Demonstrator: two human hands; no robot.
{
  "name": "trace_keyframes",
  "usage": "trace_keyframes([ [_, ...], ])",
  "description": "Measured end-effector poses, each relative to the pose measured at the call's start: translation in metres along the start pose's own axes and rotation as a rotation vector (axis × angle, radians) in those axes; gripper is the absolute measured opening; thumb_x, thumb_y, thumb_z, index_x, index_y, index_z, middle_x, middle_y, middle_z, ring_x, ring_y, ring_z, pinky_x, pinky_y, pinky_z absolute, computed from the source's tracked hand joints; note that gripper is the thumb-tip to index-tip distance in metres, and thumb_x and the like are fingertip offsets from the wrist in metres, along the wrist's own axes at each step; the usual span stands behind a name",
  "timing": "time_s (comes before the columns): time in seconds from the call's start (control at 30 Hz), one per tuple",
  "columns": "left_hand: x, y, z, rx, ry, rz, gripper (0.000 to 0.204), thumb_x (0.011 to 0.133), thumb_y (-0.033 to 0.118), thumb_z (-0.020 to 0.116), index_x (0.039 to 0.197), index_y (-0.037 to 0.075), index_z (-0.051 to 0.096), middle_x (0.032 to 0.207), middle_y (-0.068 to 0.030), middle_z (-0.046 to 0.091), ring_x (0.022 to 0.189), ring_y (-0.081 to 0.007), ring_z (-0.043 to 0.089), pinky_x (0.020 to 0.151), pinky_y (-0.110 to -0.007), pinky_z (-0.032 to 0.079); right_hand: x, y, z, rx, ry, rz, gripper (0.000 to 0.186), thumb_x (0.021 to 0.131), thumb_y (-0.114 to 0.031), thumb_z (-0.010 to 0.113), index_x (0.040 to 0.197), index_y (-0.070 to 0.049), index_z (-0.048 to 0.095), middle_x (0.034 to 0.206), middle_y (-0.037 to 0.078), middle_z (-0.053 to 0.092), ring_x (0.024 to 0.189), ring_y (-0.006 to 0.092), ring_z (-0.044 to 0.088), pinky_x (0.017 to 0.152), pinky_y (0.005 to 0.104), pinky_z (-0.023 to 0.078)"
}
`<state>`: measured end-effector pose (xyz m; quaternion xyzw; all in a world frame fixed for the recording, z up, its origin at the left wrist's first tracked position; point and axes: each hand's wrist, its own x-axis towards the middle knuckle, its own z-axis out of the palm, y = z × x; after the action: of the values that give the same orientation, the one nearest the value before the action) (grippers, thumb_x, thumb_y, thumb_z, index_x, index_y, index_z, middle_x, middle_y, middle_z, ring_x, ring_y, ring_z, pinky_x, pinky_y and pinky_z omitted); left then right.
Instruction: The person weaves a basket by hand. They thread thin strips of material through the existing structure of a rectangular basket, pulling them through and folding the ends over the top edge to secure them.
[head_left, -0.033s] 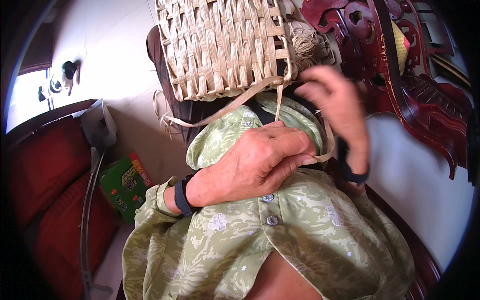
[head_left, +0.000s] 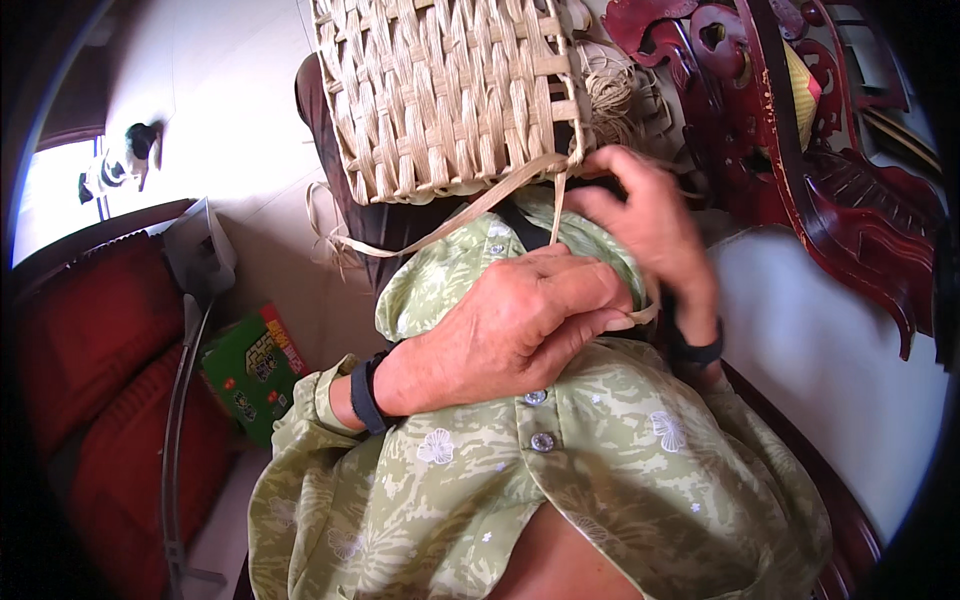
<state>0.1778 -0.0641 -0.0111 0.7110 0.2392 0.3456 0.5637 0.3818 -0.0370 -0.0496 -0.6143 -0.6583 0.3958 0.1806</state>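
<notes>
A woven basket (head_left: 445, 95) of flat beige plaited strips rests on my lap, its near rim toward me. From its near right corner a narrow beige strip (head_left: 558, 215) runs down into my left hand (head_left: 530, 315), whose thumb and fingers are pinched closed on it. The strip's end loops out to the right past the thumb. Another, longer strip (head_left: 445, 225) trails from the same corner to the left. My right hand (head_left: 655, 225) is beside that corner, thumb and forefinger apart, with nothing visible between them; its other fingers are partly hidden.
A bundle of loose beige fibre (head_left: 610, 90) lies right of the basket. Carved dark-red wooden furniture (head_left: 780, 130) stands at the right. To the left are a red cushion (head_left: 140, 420), a green box (head_left: 245, 370) and a metal stand (head_left: 175, 450). A black-and-white animal (head_left: 130, 160) is farther off.
My right hand has moved left and slightly down, closer to the basket's corner and the strip. The strip's loop on the right has drawn in. My left hand keeps its grip in place.
</notes>
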Motion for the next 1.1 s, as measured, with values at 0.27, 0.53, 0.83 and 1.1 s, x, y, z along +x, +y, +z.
trace_keyframes([
  [0.27,0.001,-0.003,-0.001,-0.013,0.018,-0.011,0.007,0.087,0.002,0.066,0.094,0.0,0.065,0.081,-0.0102,0.063,0.074,-0.028,0.06,0.065,-0.036,0.048,0.005,0.012,0.004,-0.569,0.393,-0.418,0.045,0.072,-0.035,0.082,0.102,-0.006,0.063,0.104,0.007,0.059,0.096,0.0264,0.057,0.085,0.0405,0.043],
  [0.53,-0.002,-0.006,-0.005,-0.024,-0.003,-0.059,0.006,0.087,0.003,0.068,0.091,0.0,0.065,0.083,-0.0098,0.065,0.074,-0.0273,0.062,0.065,-0.034,0.049,-0.034,0.036,-0.134,-0.222,0.207,-0.653,0.018,0.094,-0.009,0.053,0.084,0.003,0.062,0.084,0.011,0.063,0.076,0.0243,0.062,0.072,0.0381,0.051],
  [0.83,0.0,-0.008,-0.003,-0.03,0.005,-0.019,0.006,0.087,0.003,0.068,0.09,0.0,0.065,0.082,-0.0087,0.065,0.072,-0.0262,0.062,0.063,-0.034,0.049,-0.086,0.063,-0.197,-0.176,0.983,-0.086,0.03,0.1,-0.014,0.048,0.113,0.007,0.065,0.11,0.019,0.069,0.095,0.0229,0.069,0.085,0.0307,0.054],
  [1.1,-0.01,-0.009,-0.004,-0.001,0.054,-0.063,0.006,0.087,0.002,0.066,0.092,-0.001,0.065,0.081,-0.0106,0.063,0.075,-0.0282,0.062,0.066,-0.035,0.048,-0.004,0.004,0.027,-0.325,0.155,-0.268,0.026,0.085,-0.023,0.07,0.089,0.001,0.062,0.081,0.016,0.064,0.079,0.0342,0.061,0.075,0.0398,0.049],
])
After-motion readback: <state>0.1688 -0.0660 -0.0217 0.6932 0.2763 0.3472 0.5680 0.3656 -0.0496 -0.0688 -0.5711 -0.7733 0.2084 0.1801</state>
